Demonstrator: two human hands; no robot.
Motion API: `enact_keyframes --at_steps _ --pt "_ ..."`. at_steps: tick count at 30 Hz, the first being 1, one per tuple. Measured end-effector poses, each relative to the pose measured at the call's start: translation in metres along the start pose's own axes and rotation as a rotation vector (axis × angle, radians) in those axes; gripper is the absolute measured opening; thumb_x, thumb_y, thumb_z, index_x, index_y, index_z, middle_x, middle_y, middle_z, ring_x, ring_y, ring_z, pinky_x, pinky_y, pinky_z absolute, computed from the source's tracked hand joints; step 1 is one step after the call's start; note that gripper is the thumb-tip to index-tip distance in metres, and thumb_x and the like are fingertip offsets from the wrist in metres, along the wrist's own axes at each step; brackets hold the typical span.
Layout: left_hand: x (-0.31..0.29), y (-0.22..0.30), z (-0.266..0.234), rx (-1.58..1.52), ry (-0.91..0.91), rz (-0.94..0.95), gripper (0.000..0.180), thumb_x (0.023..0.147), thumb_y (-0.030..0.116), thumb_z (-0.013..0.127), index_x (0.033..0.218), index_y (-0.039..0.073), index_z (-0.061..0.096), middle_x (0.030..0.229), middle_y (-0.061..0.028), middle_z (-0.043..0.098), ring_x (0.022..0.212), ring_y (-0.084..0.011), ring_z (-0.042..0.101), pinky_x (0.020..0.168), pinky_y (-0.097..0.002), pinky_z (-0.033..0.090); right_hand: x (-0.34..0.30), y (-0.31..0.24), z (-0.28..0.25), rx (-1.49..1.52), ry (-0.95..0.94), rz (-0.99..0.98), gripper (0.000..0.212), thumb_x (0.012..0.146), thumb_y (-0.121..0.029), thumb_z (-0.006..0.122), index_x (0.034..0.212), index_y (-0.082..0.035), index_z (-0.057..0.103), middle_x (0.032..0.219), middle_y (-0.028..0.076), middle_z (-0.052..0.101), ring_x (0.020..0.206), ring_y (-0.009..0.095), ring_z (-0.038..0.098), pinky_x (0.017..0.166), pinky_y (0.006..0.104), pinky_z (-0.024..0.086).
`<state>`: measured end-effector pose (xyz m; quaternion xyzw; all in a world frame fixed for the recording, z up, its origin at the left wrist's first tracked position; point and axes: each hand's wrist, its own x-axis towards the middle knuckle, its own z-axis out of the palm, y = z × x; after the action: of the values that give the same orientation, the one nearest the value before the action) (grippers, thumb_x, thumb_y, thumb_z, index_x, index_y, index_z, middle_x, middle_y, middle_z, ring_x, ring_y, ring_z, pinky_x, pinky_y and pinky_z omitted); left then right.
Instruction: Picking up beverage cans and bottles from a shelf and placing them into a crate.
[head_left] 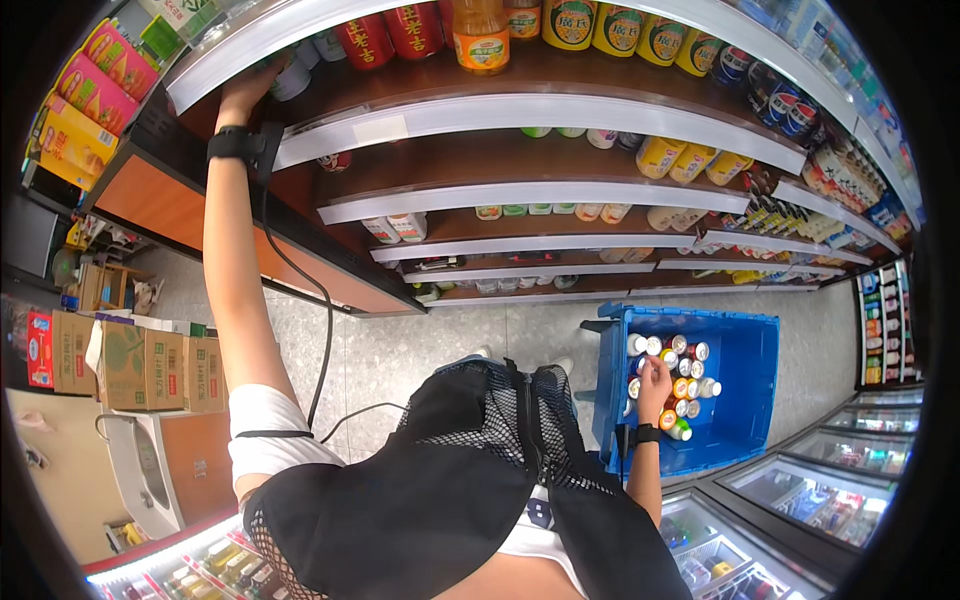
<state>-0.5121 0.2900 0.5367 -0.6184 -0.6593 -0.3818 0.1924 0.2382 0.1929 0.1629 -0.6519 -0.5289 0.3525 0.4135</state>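
Observation:
My left arm stretches up to the top left of the shelving, and my left hand (248, 92) is in at the end of an upper shelf. It is beside a pale can (291, 80); its fingers are mostly lost in shadow, so their grip cannot be made out. Down at the right, my right hand (655, 385) is inside a blue crate (745, 385). Its fingers are drawn together at a small bottle (641, 366) with a dark top, partly covered by the hand. Around it stand several bottles and cans, while a white-capped bottle (709, 387) lies tilted.
Red cans (368, 42), an orange drink bottle (482, 40) and yellow cans (568, 25) line the same shelf. White-edged shelves (540, 195) run below. Cardboard boxes (150, 365) and a sink (148, 475) are at left. Glass-topped coolers (800, 495) border the crate. A black cable (327, 310) hangs by my left arm.

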Motion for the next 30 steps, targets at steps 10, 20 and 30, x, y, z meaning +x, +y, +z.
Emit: enact_keyframes --at_steps 10,20,30 --pt "0.008 0.032 0.017 0.237 0.074 0.128 0.050 0.078 0.041 0.076 0.112 0.006 0.066 0.109 -0.0139 0.069 0.098 -0.0334 0.065 0.085 -0.0392 0.051 -0.035 -0.075 0.037 0.270 -0.086 -0.019 0.018 0.095 -0.011 0.060 0.107 0.002 0.063 0.091 0.004 0.068 0.075 0.010 0.065 0.070 0.0220 0.051" --pt "-0.064 0.174 0.021 0.113 0.392 0.449 0.063 0.066 0.015 0.085 0.122 0.007 0.057 0.115 -0.0125 0.065 0.103 -0.0318 0.063 0.091 -0.0412 0.051 -0.056 -0.205 0.059 0.101 -0.371 -0.369 0.013 0.087 -0.003 0.066 0.099 0.001 0.068 0.098 0.012 0.069 0.082 0.016 0.067 0.071 0.0260 0.052" --pt "-0.154 0.265 0.027 -0.083 0.179 1.102 0.036 0.083 0.029 0.070 0.118 0.032 0.061 0.121 0.0085 0.057 0.115 -0.0171 0.051 0.098 -0.0499 0.049 -0.073 -0.275 0.057 0.110 -0.424 -0.574 0.046 0.077 -0.009 0.078 0.120 -0.003 0.061 0.114 0.013 0.065 0.091 0.021 0.067 0.077 0.0289 0.052"
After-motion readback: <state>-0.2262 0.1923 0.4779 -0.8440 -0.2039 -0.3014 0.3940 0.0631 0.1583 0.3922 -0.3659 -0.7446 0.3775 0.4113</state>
